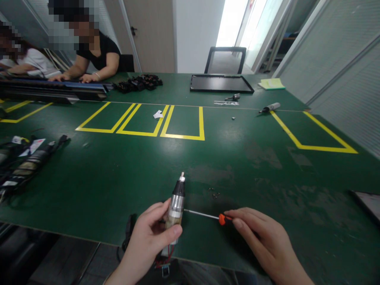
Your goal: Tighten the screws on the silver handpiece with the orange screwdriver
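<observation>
My left hand (151,233) is wrapped round an electric screwdriver (177,204), its silver bit end tilted up and away from me. Red wires and a small circuit board (165,270) hang from its lower, opened end. Between the fingers of my right hand (261,237) is the handle of a screwdriver (222,219), orange and black with a thin steel shaft. The shaft points left, its tip at the side of the electric screwdriver's metal collar; whether it sits in a screw I cannot tell. Several small screws (214,194) lie on the green table just beyond.
Several corded electric screwdrivers (29,162) lie at left. Yellow tape outlines (184,137) mark the green table (124,178). Farther back are a black pile of parts (139,82), a black framed panel (221,83) and a grey tool (270,107). Two people sit at the far left.
</observation>
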Tool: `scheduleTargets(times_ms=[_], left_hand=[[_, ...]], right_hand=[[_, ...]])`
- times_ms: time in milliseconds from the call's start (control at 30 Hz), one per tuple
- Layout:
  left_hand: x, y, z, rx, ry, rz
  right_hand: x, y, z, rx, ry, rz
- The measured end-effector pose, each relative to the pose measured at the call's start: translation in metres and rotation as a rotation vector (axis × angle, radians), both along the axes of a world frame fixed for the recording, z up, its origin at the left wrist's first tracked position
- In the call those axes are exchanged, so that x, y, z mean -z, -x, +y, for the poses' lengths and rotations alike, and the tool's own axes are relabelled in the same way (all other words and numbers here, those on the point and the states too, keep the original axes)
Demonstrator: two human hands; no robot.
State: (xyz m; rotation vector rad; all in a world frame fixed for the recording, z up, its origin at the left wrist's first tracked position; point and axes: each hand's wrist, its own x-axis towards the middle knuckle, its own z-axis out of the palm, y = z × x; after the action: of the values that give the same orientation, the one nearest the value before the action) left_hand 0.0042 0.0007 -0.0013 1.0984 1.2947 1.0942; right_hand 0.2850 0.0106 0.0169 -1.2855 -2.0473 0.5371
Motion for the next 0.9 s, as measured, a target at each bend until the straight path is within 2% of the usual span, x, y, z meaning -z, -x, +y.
scheduleTargets(times_ms=[267, 400, 600, 767, 900], left_hand=[[-0.002, 0.0, 0.001, -0.01, -0.012, 0.007], [0.0, 0.001, 0.0, 0.003, -0.004, 0.001], [0.002, 0.002, 0.0, 0.021, -0.007, 0.006], [0.004, 0.002, -0.001, 0.009, -0.017, 0.008], [0.003, 0.002, -0.001, 0.017, -0.01, -0.013]], right_hand=[[0.004, -0.002, 0.003, -0.004, -0.171, 0.032], [0.009, 0.0, 0.004, 0.065, -0.144, -0.039], [0.012, 0.001, 0.006, 0.012, -0.09, -0.045], [0.006, 0.0, 0.002, -0.036, 0.033, -0.039], [0.001, 0.0, 0.001, -0.026, 0.015, -0.037]])
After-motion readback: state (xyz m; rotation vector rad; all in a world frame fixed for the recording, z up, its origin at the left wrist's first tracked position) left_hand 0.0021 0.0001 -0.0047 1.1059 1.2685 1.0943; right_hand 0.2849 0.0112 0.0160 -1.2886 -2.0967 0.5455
